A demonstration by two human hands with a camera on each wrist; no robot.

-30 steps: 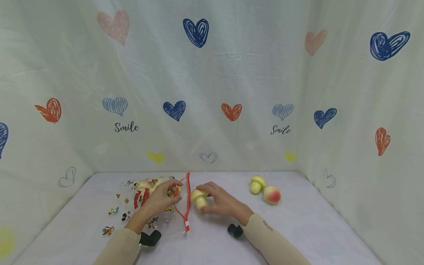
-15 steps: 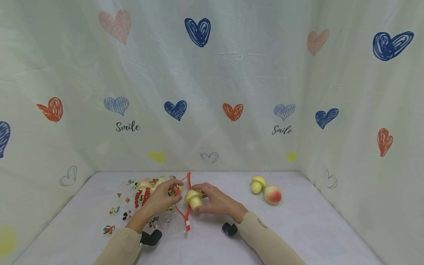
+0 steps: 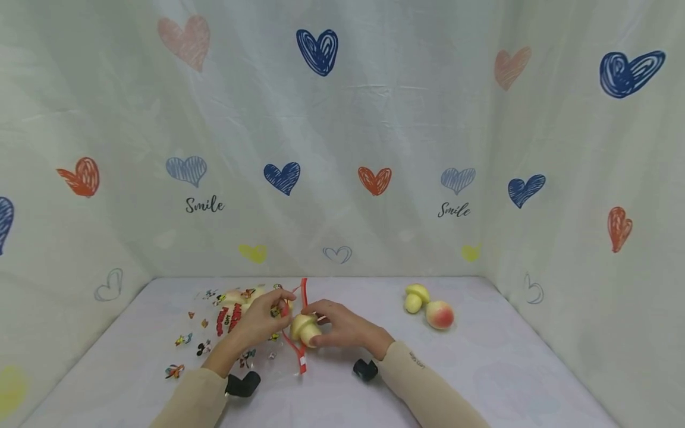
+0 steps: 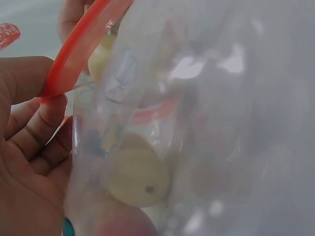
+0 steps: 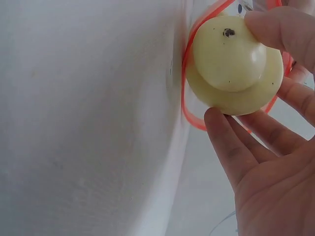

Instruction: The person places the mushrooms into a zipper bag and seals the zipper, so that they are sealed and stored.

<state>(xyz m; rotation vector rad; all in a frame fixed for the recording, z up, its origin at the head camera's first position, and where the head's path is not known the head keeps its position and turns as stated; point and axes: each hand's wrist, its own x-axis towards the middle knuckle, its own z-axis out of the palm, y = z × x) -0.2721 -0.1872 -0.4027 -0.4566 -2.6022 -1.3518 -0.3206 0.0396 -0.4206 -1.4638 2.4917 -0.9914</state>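
Left hand (image 3: 261, 318), fingers pinching red-rimmed bag (image 4: 206, 108), right hand (image 3: 345, 326), fingers gripping yellow mushroom (image 5: 231, 64) at bag mouth, second mushroom (image 3: 415, 298), peach (image 3: 440, 315) toward far right corner of bench (image 3: 476, 368)

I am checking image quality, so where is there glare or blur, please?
Left wrist: glare spots on the bag, and the round item seen through it looks hazy; right wrist: the mushroom looks fairly sharp; head: soft, even light, no strong glare.
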